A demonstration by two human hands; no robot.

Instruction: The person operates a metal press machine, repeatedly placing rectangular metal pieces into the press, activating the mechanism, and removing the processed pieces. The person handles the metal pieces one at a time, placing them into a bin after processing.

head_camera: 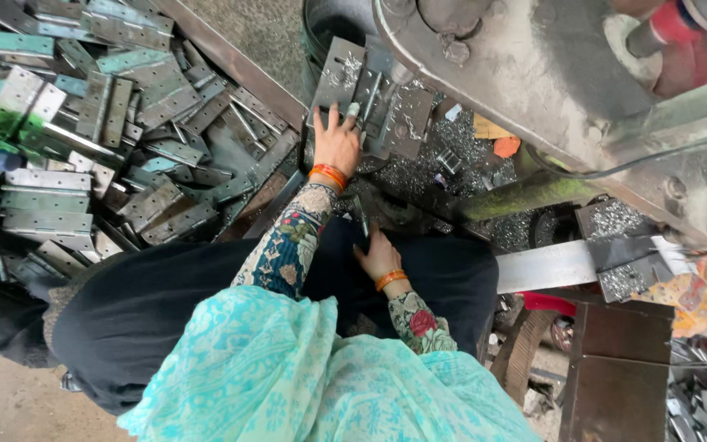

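Steel hinge plates, grey and dusted with bright shavings, lying just under the big machine body, at the top middle of the view; left hand stretched far forward, fingers spread flat on the near edge of these plates, pressing and not pinching; orange bangles around this wrist, patterned dark sleeve behind it

Right hand low and close to the body, resting on the dark cloth of the lap, fingers bent toward a thin dark metal piece just above; cannot tell if closed on this piece or only touching it, fingertips hidden; orange bangle also on this wrist

Large heap of hinges on the left, many grey flat leaves with holes, some with a greenish film, piled without order, well apart from both hands; metal shavings spread on the floor right of the plates, near an orange scrap; green pipe slanting under the machine; flat steel bar at the right, beside the knee; turquoise printed scarf filling the bottom of the view
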